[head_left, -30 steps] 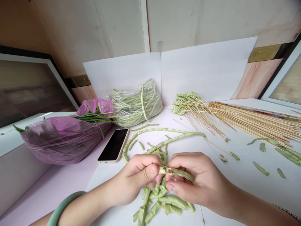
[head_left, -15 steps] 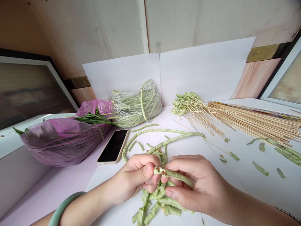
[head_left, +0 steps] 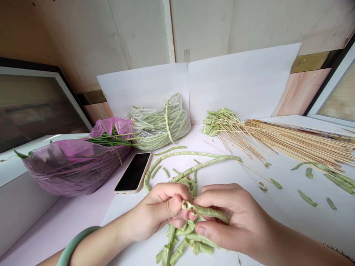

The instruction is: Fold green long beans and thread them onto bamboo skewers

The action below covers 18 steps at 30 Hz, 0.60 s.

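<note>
A pale green bean pod is held between my two hands, its left end split and showing brown seeds. My left hand pinches the split end between thumb and fingers. Wrapped round the pod farther right is my right hand, its thumb below the pod. Under both hands lies a pile of broken bean pieces. One long bean curves across the white surface just beyond them.
A purple bag of greens and a phone lie left. Behind stands a clear bag of long beans. Wooden skewers, some with threaded beans, lie right, near loose bean pieces.
The pod has tilted slightly, and the fingers of my right hand have shifted a little towards its split end. Both hands still hold it.
</note>
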Each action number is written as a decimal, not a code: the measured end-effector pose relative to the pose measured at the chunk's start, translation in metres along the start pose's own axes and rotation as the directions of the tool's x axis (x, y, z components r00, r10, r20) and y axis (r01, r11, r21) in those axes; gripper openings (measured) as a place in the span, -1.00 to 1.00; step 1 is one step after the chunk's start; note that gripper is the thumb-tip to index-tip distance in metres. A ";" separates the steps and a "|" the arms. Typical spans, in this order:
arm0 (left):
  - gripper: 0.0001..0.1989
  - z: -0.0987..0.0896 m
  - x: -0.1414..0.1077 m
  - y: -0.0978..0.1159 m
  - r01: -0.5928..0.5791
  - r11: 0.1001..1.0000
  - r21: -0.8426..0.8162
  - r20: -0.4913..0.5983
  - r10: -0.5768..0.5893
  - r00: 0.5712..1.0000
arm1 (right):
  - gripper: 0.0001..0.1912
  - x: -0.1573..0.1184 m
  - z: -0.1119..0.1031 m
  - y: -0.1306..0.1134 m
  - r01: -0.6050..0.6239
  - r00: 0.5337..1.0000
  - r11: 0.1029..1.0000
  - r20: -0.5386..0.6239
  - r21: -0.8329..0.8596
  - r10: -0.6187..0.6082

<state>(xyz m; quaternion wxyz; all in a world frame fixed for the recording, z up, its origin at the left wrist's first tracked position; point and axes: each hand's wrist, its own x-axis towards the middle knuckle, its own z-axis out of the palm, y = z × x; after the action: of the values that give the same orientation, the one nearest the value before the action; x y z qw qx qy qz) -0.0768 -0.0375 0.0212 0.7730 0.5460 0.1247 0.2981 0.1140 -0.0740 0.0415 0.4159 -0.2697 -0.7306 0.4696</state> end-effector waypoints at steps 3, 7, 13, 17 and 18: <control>-0.66 0.000 0.000 0.001 0.006 0.999 0.036 -0.019 -0.006 1.000 | -0.87 0.000 -0.001 0.000 0.017 1.000 0.999 -0.001 -0.038 -0.018; -0.64 -0.001 0.000 0.002 0.008 0.997 0.078 -0.035 -0.006 0.999 | -0.90 0.000 -0.001 0.002 0.011 1.000 0.996 -0.015 -0.083 -0.013; -0.62 -0.003 0.000 0.001 0.009 0.990 0.139 -0.048 -0.002 0.999 | -0.91 0.000 -0.001 0.004 0.040 0.999 0.993 -0.007 -0.114 -0.041; -0.59 -0.003 0.000 0.001 0.008 0.986 0.164 -0.075 0.004 0.997 | -0.91 0.000 -0.002 0.007 0.046 0.998 0.988 -0.026 -0.150 -0.051; -0.59 -0.002 0.000 0.002 0.003 0.987 0.161 -0.085 0.011 0.996 | -0.91 0.000 -0.002 0.007 0.051 0.997 0.984 -0.040 -0.169 -0.058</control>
<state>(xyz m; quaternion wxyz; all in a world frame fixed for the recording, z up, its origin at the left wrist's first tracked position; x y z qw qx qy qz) -0.0785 -0.0356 0.0219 0.7196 0.5937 0.1801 0.3118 0.1161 -0.0703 0.0351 0.4207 -0.2941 -0.7651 0.3888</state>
